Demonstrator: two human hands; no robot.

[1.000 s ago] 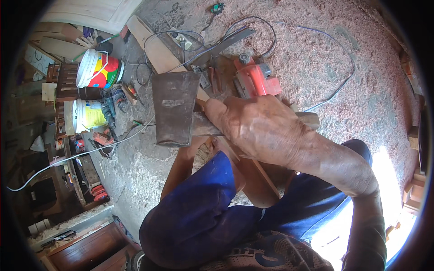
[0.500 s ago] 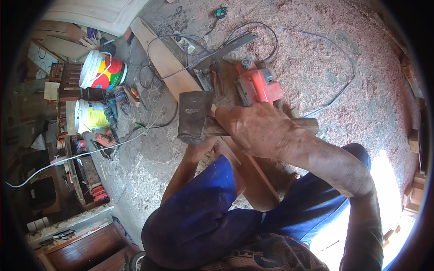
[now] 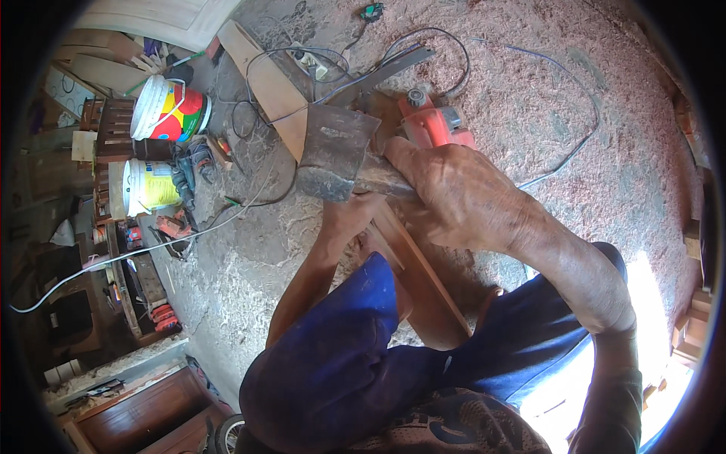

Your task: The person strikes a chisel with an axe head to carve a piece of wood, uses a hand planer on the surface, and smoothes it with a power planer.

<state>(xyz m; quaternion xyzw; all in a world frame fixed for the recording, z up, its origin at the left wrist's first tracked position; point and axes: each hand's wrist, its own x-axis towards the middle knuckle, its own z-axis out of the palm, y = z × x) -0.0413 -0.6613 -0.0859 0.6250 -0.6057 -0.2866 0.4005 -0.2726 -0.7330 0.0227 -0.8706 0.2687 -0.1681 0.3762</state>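
blown-out glare lower right, dim left edge

Right fingers [image 3: 434,210] curled, forearm [image 3: 569,274] diagonal

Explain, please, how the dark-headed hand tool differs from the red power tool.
The dark-headed hand tool is held in the right grip, while the red power tool rests on the floor. The first has a broad, dark head on a wooden handle; the second has a compact red body with a round knob. Both are partly covered by the right grip.
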